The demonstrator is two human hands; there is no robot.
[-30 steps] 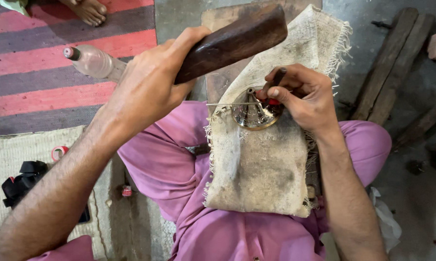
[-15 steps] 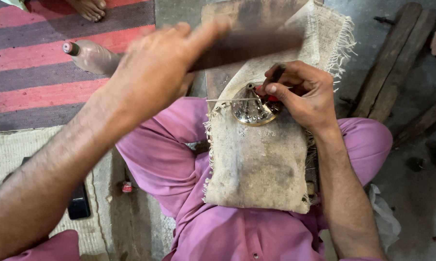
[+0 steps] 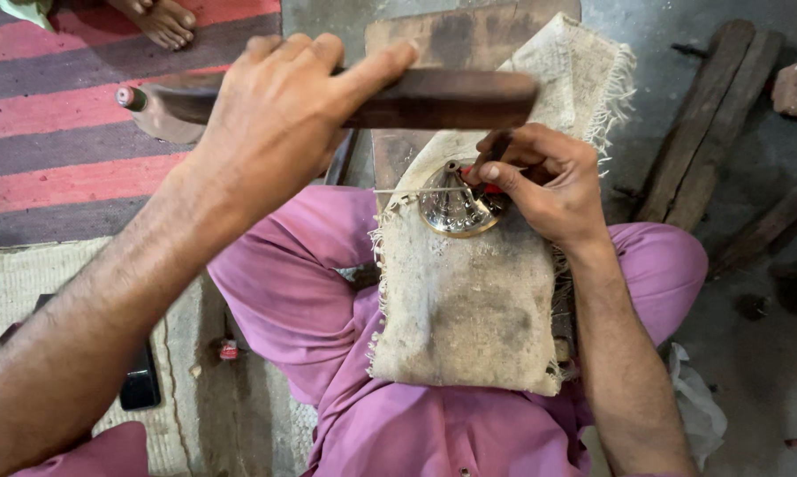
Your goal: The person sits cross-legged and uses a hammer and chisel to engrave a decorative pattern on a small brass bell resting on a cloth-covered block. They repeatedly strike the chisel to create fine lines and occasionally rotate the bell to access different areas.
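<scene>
My left hand (image 3: pixel 279 124) grips a dark wooden mallet bar (image 3: pixel 443 97), held level above my lap. My right hand (image 3: pixel 544 181) pinches a thin dark punch tool (image 3: pixel 489 155) with a red part, its tip resting on a small shiny patterned metal dome (image 3: pixel 451 208). The dome sits on a piece of burlap cloth (image 3: pixel 469 309) draped over a wooden block (image 3: pixel 443 40) between my legs in pink trousers. The mallet's end hovers just above the punch.
A red and purple striped mat (image 3: pixel 54 168) lies to the left, with another person's bare foot (image 3: pixel 160 19) at its far edge. A plastic bottle (image 3: pixel 151 110) lies under my left hand. Wooden planks (image 3: pixel 699 124) rest on the right. A dark phone (image 3: pixel 140 380) lies on the woven mat.
My left hand has swung the mallet from tilted up to level, closer to the punch. The right hand stays on the dome with the punch.
</scene>
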